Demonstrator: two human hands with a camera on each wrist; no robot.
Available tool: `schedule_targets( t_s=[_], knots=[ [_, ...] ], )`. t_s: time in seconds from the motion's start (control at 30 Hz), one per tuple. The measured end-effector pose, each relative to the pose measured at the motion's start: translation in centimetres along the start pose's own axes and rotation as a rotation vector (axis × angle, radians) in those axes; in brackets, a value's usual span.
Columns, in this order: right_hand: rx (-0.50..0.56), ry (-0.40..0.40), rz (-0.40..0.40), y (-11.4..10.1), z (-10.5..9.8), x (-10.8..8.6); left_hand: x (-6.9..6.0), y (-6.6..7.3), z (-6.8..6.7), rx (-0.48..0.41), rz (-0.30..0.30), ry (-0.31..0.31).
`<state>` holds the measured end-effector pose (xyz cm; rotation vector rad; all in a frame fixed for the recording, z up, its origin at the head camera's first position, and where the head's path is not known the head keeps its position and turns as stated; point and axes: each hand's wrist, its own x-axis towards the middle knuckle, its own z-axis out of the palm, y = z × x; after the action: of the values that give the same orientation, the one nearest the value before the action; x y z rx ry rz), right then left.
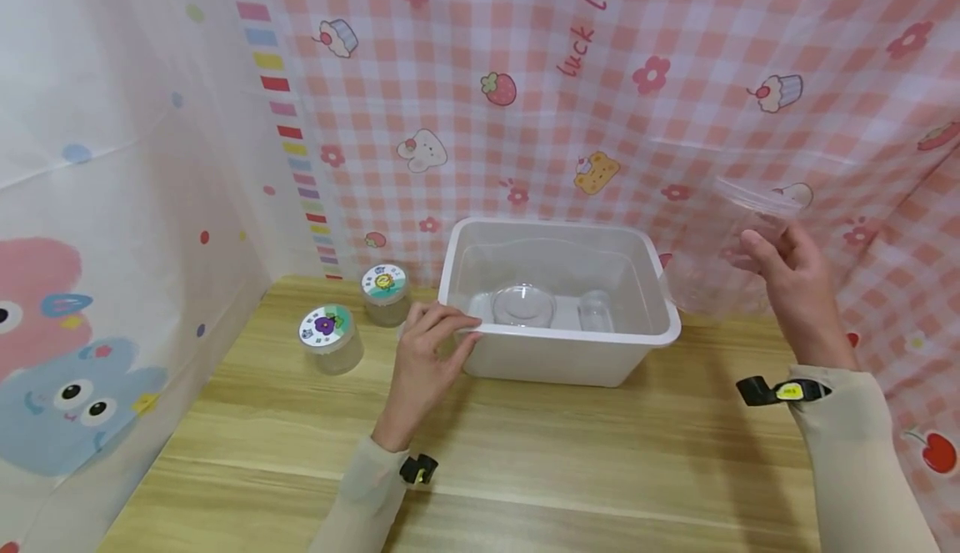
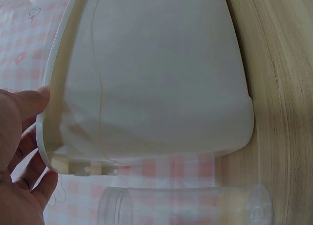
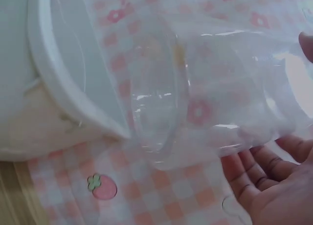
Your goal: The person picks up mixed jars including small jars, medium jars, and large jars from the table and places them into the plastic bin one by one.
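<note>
A white plastic bin (image 1: 555, 359) stands on the wooden table against the checked cloth. My left hand (image 1: 429, 353) pinches its rim at the front left corner, thumb on one side and fingers on the other. Beyond the bin's right end, my right hand (image 1: 798, 278) holds a large clear plastic jar (image 1: 712, 265) in the air, tilted. In the right wrist view the jar's (image 3: 220, 88) far end comes close to the bin's rim. Inside the bin lie a round clear container (image 1: 524, 304) and a smaller clear one (image 1: 596, 311); the front wall partly hides both.
Left of the bin stand two clear jars with printed lids, one with a purple flower (image 1: 327, 328) and one with a yellow figure (image 1: 386, 282). A pink checked cloth (image 1: 525, 144) hangs behind. The wooden table (image 1: 570, 444) extends in front of the bin.
</note>
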<state>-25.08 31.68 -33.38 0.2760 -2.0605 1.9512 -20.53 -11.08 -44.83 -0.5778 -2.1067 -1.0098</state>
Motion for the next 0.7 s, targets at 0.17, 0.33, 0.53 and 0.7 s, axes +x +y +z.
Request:
schedule_targets(
  t_s=[0.17,0.33,0.53,0.7],
  knots=[
    [-0.211,-0.053,0.136,-1.2,0.8,0.9,-0.1,-0.1,0.0,0.003,0.002,0.001],
    [-0.374,-0.125,0.247,-2.1,2.1,1.9,0.0,-0.1,0.1,0.007,0.002,-0.005],
    [-0.49,-0.201,0.348,-2.1,3.6,2.7,0.1,0.0,0.0,0.014,-0.002,-0.013],
    [-0.533,-0.257,0.428,-1.9,4.7,3.1,-0.1,-0.1,0.0,0.01,-0.001,-0.004]
  ],
)
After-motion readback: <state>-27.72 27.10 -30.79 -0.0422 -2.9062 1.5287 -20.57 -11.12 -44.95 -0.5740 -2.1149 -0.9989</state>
